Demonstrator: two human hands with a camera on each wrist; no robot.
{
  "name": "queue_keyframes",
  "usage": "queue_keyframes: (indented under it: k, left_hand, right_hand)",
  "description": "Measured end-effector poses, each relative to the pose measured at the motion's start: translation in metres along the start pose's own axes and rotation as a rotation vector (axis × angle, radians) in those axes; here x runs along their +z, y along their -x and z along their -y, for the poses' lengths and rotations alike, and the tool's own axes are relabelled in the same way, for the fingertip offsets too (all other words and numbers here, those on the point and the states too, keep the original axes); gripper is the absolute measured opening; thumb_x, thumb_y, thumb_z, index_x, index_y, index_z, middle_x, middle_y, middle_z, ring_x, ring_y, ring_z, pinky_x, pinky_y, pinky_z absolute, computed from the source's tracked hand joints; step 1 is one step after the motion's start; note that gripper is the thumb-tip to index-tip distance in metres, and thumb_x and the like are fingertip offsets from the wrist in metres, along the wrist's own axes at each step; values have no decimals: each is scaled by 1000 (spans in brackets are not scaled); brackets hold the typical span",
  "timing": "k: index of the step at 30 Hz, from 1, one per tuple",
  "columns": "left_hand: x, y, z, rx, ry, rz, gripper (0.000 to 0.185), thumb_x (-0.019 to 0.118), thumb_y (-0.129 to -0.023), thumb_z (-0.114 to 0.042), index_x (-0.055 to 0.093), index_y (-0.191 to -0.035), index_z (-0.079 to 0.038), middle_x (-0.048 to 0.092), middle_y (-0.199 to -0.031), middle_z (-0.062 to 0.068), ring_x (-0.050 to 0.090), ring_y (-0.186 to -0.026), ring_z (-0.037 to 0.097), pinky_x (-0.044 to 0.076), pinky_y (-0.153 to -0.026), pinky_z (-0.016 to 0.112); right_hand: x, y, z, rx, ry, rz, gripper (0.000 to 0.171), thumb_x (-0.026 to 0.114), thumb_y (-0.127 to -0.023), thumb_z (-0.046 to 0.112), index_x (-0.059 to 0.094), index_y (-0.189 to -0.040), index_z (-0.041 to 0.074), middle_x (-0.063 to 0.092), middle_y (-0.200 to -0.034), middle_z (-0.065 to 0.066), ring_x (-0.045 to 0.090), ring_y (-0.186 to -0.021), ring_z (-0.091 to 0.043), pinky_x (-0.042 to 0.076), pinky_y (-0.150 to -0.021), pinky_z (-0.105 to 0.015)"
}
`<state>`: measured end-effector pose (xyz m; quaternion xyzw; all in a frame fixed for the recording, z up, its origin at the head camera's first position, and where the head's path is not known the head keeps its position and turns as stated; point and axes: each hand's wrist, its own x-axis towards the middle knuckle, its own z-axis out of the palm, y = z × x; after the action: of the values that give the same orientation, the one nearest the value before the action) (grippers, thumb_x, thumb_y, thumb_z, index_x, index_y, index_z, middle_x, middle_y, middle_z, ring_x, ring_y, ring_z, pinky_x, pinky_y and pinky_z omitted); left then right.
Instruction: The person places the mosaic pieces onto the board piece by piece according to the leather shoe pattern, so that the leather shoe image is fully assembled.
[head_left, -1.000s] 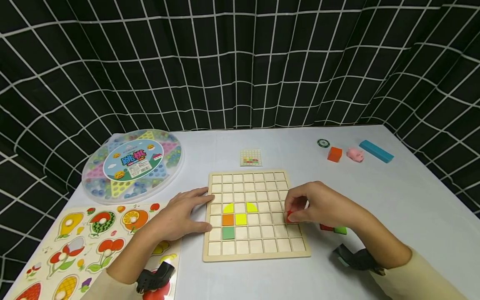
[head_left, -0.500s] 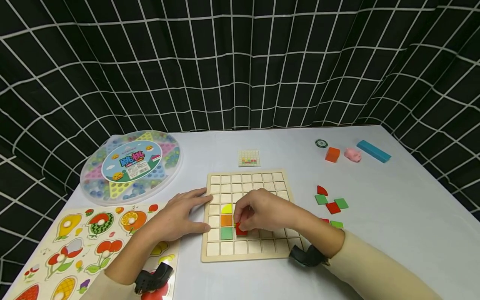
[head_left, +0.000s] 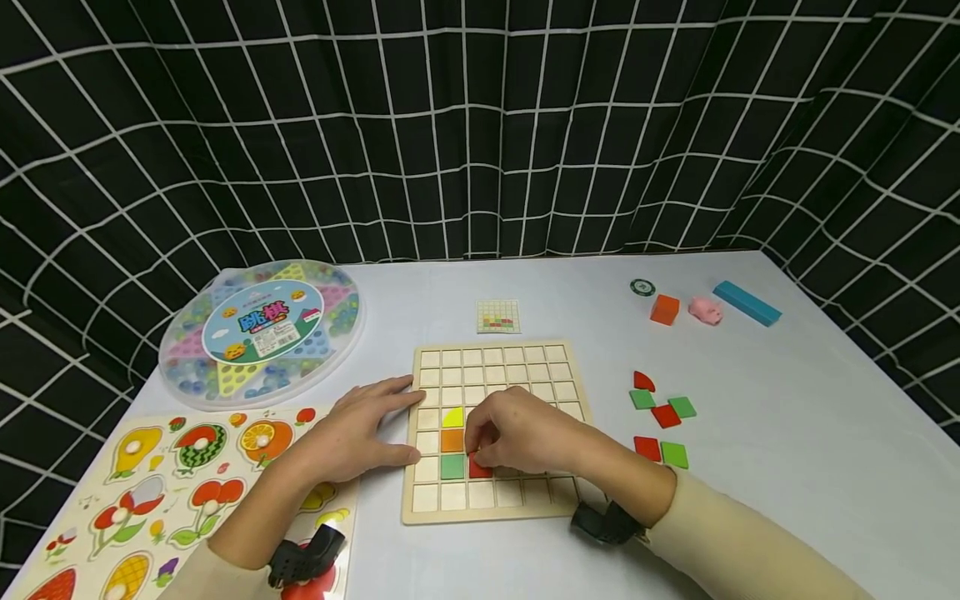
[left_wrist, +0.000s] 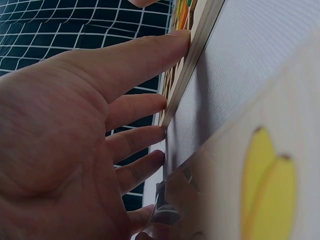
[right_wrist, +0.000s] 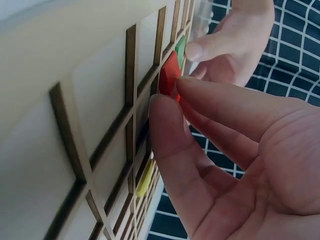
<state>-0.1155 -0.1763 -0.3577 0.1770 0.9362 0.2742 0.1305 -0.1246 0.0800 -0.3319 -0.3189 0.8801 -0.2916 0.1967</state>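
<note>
The left hand (head_left: 356, 435), fingers spread, touches the wooden board (head_left: 510, 497) at nine o'clock. On the board sits a green square (head_left: 452, 467); just beside it, at three o'clock, a red square (head_left: 480, 471) is pinched by the right hand (head_left: 521, 433). Loose tiles (head_left: 647, 448) lie past the board's three o'clock.

Head camera: high, on the person's side of the table (head_left: 787, 400), facing forward and down; widest view, taking in the whole board (head_left: 495, 374) and the gridded curtain (head_left: 480, 125). Left wrist camera: very near, looking past the left hand (left_wrist: 75, 135) along the board's edge. Right wrist camera: also near, low over the board, facing across it past the right hand (right_wrist: 280, 155) towards the left. Red tile (right_wrist: 169, 75) shared with head view.
</note>
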Motion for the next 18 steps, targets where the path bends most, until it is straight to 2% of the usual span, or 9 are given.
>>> queue_keyframes:
  k: [11,18]
  left_hand:
    - [1,0,0,0,9,2,75,84,-84,-38,56,-151,-17,39,-166,10,30,-155,39,17,-125,67]
    - [1,-1,0,-8,3,1,76,85,-84,-36,56,-151,-16,38,-166,11,30,-155,38,16,-126,66]
  right_hand:
    - [-3,4,-3,-54,43,-30,13,82,-85,7,76,-81,19,62,-72,13,54,-69,-5,48,-64,-22]
    - [-22,21,-17,-81,-33,-43,13,78,-86,3,77,-88,16,70,-85,8,60,-77,-7,54,-69,-23]
